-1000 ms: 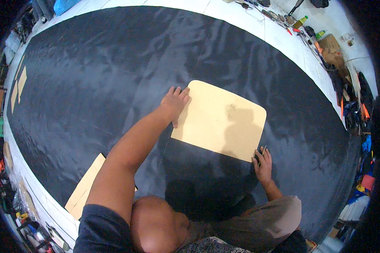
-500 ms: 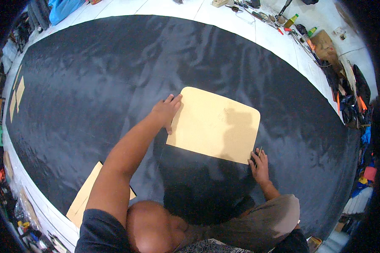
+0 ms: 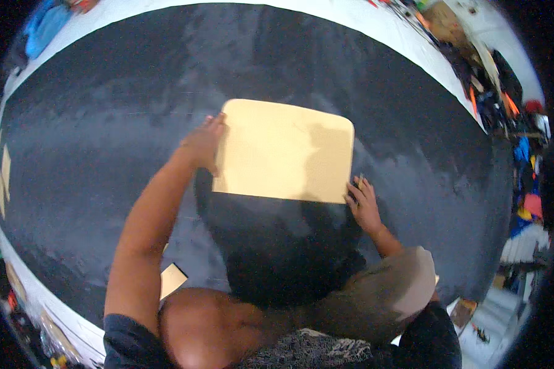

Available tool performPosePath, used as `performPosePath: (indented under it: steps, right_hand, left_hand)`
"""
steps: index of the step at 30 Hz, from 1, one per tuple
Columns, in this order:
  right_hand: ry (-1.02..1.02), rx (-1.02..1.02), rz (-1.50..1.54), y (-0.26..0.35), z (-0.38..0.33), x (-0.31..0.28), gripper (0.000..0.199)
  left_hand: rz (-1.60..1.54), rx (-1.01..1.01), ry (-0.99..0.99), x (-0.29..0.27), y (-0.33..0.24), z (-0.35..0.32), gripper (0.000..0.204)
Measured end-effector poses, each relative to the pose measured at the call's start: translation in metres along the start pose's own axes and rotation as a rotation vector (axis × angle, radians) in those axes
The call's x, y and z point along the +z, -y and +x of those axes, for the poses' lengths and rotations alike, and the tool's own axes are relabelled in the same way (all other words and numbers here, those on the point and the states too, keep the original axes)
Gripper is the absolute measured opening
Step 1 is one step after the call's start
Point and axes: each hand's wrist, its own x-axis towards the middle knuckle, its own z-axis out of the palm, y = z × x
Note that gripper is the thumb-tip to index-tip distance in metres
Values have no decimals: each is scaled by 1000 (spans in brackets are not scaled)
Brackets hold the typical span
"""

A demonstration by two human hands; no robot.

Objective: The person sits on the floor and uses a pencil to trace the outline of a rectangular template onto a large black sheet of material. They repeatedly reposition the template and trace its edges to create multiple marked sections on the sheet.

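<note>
A tan card panel [image 3: 271, 154], with two rounded far corners and a straight near edge, lies flat on a large black sheet [image 3: 123, 117]. Against the panel's left edge rests my left hand [image 3: 204, 144], its fingers stretched and thumb spread apart. My right hand [image 3: 364, 206] is at the near right corner, fingertips touching or just beside the edge. Between its bent fingers sits a slim pen-like stick [image 3: 361, 181], too small to make out fully. Shadows of my head and body fall over the panel's right part and the sheet.
Another tan card piece [image 3: 172, 280] lies partly behind my left arm. Narrow tan strips [image 3: 5, 172] lie at the sheet's far left. My raised knee [image 3: 400, 283] is close below my right forearm. A cardboard box [image 3: 446, 23] and clutter line the right side; a blue bag [image 3: 43, 31] is far left.
The whole view has shifted and turned, so the panel appears farther up and left and less slanted. Both hands keep about the same places at its edges.
</note>
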Motion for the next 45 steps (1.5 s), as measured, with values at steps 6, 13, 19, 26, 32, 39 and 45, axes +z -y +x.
performPosePath:
  steps: [6, 13, 19, 26, 32, 39, 45]
  right_hand:
    - [-7, -42, -34, 7, 9, -4, 42]
    - [-41, -46, -72, 1, 3, -2, 40]
    - [-50, -48, -86, 4, 5, -1, 41]
    - [-35, -47, -67, 0, 3, -4, 41]
    - [-26, -21, -75, 5, 4, 0, 41]
    - [-29, -39, -129, 2, 2, 2, 41]
    - [-20, -37, -124, -3, 2, 2, 42]
  left_hand:
    - [97, -59, -16, 3, 1, -6, 151]
    - [256, -75, -17, -11, -19, -6, 150]
    - [360, -51, -25, -7, -26, -6, 146]
    - [367, 47, -48, 8, -33, -1, 129]
    - [220, 81, -54, 16, -34, -3, 108]
    - [152, 0, 56, 14, -45, -1, 116]
    - [99, -16, 31, 10, -56, -1, 126]
